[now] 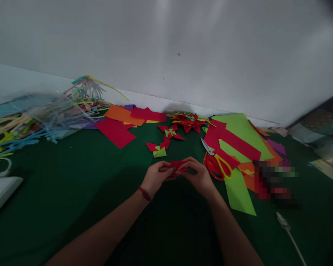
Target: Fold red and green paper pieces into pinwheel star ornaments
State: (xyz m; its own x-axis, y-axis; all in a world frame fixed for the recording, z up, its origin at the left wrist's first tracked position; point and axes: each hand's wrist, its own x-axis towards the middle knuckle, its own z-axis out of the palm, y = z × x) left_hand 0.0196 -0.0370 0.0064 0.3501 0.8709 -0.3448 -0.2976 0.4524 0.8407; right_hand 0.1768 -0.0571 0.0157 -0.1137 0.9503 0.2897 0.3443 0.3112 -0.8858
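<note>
Both hands meet over the green cloth (72, 177) at the middle. My left hand (157, 177), with a red cord at the wrist, pinches the left side of a small piece of red paper (177, 164). My right hand (197, 175) pinches its right side, fingers closed on it. Just beyond the hands lie folded red and green paper pinwheels (169, 135), and a heap of them (190, 121) sits near the wall. Scissors (217, 162) with red and yellow handles lie right of my right hand.
Sheets of red, orange and green paper (238, 136) are spread at the right and back. A tangle of coloured strips (44, 111) fills the left. A white device (0, 190) sits at the left edge, a white cable (290, 232) at lower right. A white wall stands behind.
</note>
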